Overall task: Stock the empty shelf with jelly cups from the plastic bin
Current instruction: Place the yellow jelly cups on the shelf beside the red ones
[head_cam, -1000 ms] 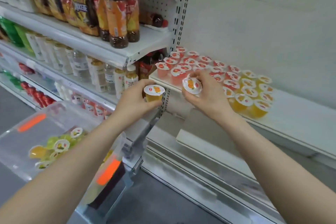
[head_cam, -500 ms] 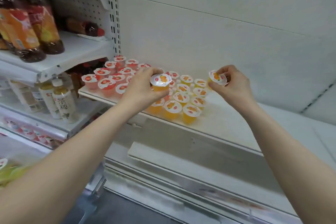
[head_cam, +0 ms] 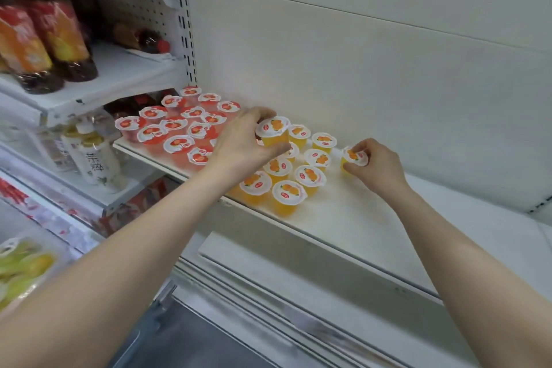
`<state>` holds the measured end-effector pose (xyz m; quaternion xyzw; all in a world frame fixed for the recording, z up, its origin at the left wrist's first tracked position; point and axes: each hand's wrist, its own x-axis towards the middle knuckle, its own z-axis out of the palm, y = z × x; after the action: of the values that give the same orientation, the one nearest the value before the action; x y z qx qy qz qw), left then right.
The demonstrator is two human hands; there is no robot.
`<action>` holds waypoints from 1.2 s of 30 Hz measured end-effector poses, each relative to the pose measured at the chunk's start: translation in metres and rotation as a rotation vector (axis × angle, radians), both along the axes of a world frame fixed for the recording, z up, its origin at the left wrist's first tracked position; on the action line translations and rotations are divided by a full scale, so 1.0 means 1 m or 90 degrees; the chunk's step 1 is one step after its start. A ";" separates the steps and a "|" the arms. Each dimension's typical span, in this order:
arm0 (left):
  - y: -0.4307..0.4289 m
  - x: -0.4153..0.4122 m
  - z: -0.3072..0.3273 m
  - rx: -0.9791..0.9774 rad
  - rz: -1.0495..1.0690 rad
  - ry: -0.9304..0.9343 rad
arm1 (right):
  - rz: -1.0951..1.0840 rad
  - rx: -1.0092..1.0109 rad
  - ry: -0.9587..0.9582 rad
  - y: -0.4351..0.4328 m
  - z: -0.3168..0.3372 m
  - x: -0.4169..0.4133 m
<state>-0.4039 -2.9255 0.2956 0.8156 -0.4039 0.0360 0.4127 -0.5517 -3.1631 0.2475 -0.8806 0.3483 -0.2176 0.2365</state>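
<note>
Jelly cups look light, with slick plastic sides and thin peel lids, so I'd pinch the sides under the rim and never press the lid. The left hand grips an orange cup above the group. The right hand pinches a second orange cup low over the shelf, just right of the back row. I count eight standing orange cups and about thirteen red cups, with a few maybe hidden behind the left hand.

You see ten orange jelly cups: eight on the shelf, one in your left hand, one in your right hand. Red jelly cups: at least thirteen.
</note>
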 end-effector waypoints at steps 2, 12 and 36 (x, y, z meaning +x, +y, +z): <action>-0.004 -0.001 0.001 -0.004 0.000 -0.002 | 0.011 0.004 -0.003 -0.005 -0.003 0.004; -0.036 -0.017 0.008 0.012 -0.038 -0.043 | 0.040 -0.034 0.010 -0.023 -0.006 0.016; -0.128 -0.055 -0.038 0.373 -0.115 -0.337 | 0.089 -0.321 0.114 -0.052 0.007 -0.029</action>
<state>-0.4590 -3.0539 0.2577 0.8227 -0.5592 0.0917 0.0459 -0.5804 -3.2151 0.2544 -0.9494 0.2408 -0.2014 -0.0073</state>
